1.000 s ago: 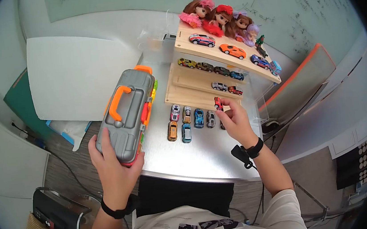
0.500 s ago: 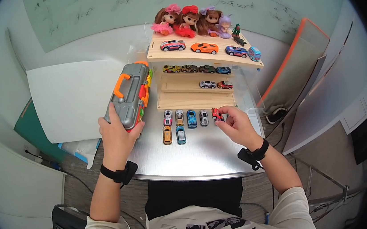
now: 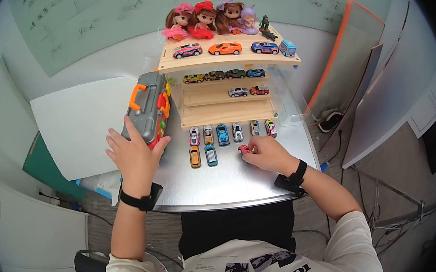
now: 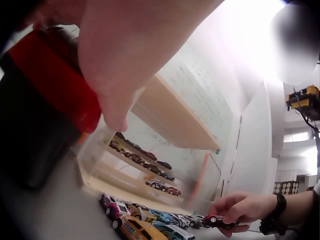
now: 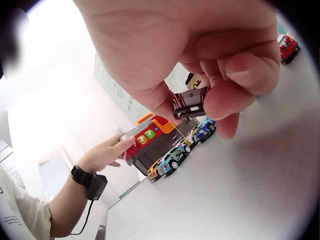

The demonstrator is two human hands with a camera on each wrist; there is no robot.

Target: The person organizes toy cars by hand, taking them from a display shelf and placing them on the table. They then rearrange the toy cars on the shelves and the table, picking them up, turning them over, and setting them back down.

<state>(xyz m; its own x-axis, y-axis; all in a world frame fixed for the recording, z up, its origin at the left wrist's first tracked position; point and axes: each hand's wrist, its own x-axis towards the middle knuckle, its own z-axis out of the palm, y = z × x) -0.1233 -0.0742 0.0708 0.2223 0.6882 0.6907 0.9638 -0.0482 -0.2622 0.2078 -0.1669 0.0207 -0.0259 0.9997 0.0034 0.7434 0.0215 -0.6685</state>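
Note:
In the head view my right hand (image 3: 269, 154) pinches a small red toy car (image 3: 244, 149) between thumb and fingers, low over the metal table. The right wrist view shows part of the car (image 5: 190, 104) in that pinch. My left hand (image 3: 136, 154) is at the near end of a grey toy toolbox (image 3: 144, 112) with an orange handle, fingers spread and fairly straight. Left of the red car stand an orange car (image 3: 194, 157) and a teal van (image 3: 211, 155). Behind them is a row of several cars, including a blue one (image 3: 222, 135).
A tiered wooden shelf (image 3: 226, 115) with clear side panels stands at the back, holding several toy cars. On its top board are dolls (image 3: 205, 20), an orange car (image 3: 225, 48) and a small blue bus (image 3: 287, 48). A white board (image 3: 87, 128) leans at left.
My right hand has carried the red car from the right part of the back row toward the front and left, uncovering cars there. The left hand's fingers have spread at the toolbox. The head view has shifted.

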